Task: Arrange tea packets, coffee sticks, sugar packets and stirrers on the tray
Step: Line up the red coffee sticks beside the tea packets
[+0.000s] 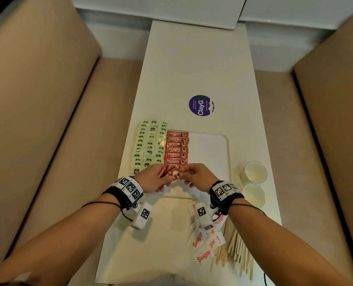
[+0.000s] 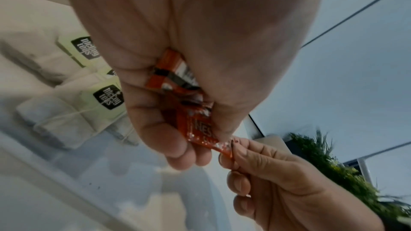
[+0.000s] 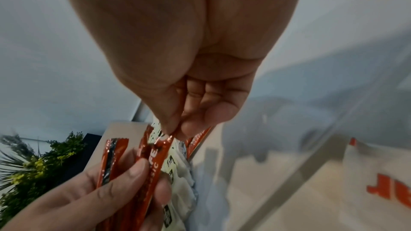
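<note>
**A:** What sits at the centre of the scene?

**B:** A small bundle of red coffee sticks [image 1: 167, 172], held just above the near edge of a clear tray [image 1: 225, 149] on a long white table [image 1: 192, 69]. The left hand [image 1: 150, 179] has its fingers and thumb curled round the bundle. The right hand [image 1: 198, 176] pinches the end of a single stick [image 3: 155, 157] between thumb and forefinger, so both hands are grasping coffee sticks.

**B:** On the tray, a column of red coffee sticks [image 1: 177, 149] lies flat, each one crosswise, running from the far edge toward the hands. Just left of it, touching, are three columns of pale green tea packets [image 1: 149, 147]. The right part of the tray is bare.

**A:** Which step is this?

**B:** It looks like the coffee column is being extended, with one stick being drawn from the bundle.

**A:** And what remains?

**B:** White sugar packets [image 1: 202, 242] and wooden stirrers [image 1: 237, 248] lie in loose heaps on the table, near the right forearm, off the tray. Two glass cups [image 1: 255, 172] stand beside the tray's right edge.

**A:** What does the next move call for?

**B:** Probably pulling that one stick free without dragging its neighbours, then laying it flat and parallel at the near end of the column.
</note>
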`<control>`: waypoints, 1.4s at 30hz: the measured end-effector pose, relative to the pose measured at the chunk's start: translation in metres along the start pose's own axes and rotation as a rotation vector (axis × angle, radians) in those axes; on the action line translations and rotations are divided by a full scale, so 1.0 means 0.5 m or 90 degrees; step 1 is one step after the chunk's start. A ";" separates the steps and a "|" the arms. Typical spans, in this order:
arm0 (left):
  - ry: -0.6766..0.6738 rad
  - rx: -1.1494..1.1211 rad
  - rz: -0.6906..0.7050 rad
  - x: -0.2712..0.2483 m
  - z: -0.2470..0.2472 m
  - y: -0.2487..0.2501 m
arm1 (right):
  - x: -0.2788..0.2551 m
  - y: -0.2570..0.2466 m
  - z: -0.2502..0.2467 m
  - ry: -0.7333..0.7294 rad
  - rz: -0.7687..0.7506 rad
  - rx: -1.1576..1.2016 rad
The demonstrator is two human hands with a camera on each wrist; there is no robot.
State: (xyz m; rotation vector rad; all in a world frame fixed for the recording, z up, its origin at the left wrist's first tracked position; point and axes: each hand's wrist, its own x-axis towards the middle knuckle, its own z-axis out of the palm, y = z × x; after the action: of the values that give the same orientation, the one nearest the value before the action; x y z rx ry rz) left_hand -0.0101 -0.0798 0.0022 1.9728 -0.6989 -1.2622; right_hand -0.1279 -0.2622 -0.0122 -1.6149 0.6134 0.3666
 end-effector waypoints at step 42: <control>0.139 -0.133 -0.115 -0.023 -0.021 -0.031 | 0.025 0.014 0.022 0.239 0.127 -0.229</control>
State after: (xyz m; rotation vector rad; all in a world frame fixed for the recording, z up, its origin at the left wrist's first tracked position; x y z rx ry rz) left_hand -0.0037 -0.0590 -0.0002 1.9936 -0.2755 -1.1474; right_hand -0.1207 -0.2541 -0.0267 -1.9946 1.0457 0.3343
